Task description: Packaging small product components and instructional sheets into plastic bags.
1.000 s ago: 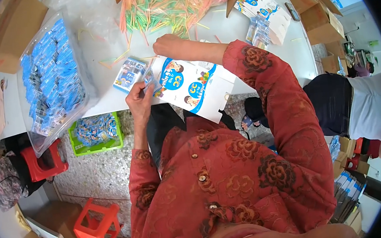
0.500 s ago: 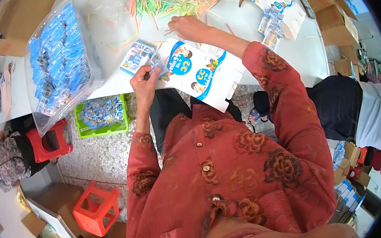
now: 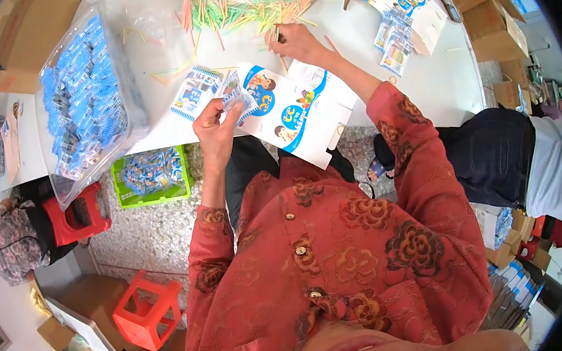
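My left hand (image 3: 214,124) pinches a small clear packet with blue-striped edges (image 3: 238,96) between thumb and fingers, over a flat white printed carton (image 3: 299,122) with blue circles. More blue-edged packets (image 3: 194,94) lie just beyond that hand. My right hand (image 3: 298,42) is closed at the near edge of a heap of thin pink, green and yellow plastic straws (image 3: 256,0). A pale green straw (image 3: 278,34) shows between its fingertips; whether it grips more than one I cannot tell.
At left, a clear plastic tub (image 3: 134,115) holds many blue packets. A green crate (image 3: 187,185) of packets and a red stool (image 3: 146,311) stand on the floor. To the right lie more cartons (image 3: 427,33), packets (image 3: 396,47) and a phone (image 3: 450,7). A person (image 3: 491,153) is beyond.
My right hand has drawn right along the straw heap's edge, its fingers now pinched on a straw. My left hand has lifted its packet slightly, showing it more openly.
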### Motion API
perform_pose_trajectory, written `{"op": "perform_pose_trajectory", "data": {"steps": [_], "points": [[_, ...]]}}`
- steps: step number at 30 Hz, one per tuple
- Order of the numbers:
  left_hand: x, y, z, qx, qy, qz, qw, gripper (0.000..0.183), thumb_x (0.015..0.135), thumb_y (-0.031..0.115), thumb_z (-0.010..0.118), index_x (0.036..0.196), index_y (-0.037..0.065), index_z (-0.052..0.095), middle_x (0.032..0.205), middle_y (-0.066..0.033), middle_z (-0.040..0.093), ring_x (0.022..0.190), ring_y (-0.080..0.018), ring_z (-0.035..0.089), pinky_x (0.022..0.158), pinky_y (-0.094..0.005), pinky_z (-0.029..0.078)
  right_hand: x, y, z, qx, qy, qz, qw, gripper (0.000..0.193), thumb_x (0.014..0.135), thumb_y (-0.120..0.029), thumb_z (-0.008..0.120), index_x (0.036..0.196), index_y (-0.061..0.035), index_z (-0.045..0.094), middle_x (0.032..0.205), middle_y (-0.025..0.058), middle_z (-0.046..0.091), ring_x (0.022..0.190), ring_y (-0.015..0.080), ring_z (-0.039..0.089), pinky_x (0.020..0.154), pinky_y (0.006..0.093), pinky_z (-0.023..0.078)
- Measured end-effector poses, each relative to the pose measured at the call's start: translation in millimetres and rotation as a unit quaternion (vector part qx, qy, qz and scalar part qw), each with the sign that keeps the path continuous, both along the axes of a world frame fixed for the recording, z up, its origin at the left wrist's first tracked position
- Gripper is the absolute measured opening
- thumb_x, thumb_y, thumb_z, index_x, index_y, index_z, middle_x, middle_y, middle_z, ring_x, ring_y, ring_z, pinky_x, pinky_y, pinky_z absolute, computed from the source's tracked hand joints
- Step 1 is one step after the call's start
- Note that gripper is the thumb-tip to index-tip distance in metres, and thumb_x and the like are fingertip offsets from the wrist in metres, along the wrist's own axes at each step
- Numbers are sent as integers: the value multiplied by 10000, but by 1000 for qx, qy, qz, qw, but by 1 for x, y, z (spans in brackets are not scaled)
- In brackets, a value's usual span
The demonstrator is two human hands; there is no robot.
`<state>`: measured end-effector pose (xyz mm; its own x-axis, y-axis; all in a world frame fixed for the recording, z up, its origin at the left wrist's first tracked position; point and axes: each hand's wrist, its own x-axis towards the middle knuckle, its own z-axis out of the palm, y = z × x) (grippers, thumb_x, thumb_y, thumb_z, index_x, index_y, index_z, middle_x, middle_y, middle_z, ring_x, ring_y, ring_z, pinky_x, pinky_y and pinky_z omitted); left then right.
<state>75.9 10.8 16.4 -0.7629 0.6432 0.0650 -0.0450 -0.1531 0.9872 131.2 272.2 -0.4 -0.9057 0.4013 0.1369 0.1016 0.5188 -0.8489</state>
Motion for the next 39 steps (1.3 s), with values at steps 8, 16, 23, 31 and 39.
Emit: {"op": "perform_pose_trajectory", "data": {"steps": [8,16,23,31,39], "points": [[2,11,9,-19,55,-12,998,56,770,3,673,819,1,646,764,6,625,677,-29,519,614,-181,419,30,-40,109,-236,83,136,959,148,848,-105,600,954,-1,606,839,35,612,701,80,568,633,228,474],[12,17,21,-29,52,-27,998,58,764,-5,675,816,1,650,761,2,635,704,-36,542,649,-185,440,39,-70,134,-126,84,203,967,87,844,-35,593,925,-4,594,873,31,602,728,76,560,638,207,462],[12,18,20,10,20,-41,999,66,766,-8,672,827,6,654,773,-6,640,714,-46,557,655,-194,450,40,-74,126,-41,88,219,971,90,832,-51,600,916,-19,601,862,39,622,714,84,571,593,231,462],[7,19,24,-62,160,-40,984,118,737,31,703,827,-25,649,802,-49,645,726,-90,583,655,-218,460,33,-74,141,58,-20,197,978,127,800,-127,640,894,-46,614,800,34,634,642,88,563,561,232,439],[6,17,26,-59,141,-48,987,102,753,47,695,830,-11,661,785,-32,643,714,-76,569,649,-224,451,31,-73,137,-22,-35,176,984,184,829,-140,618,992,-57,635,809,20,621,652,90,537,589,234,436]]}}
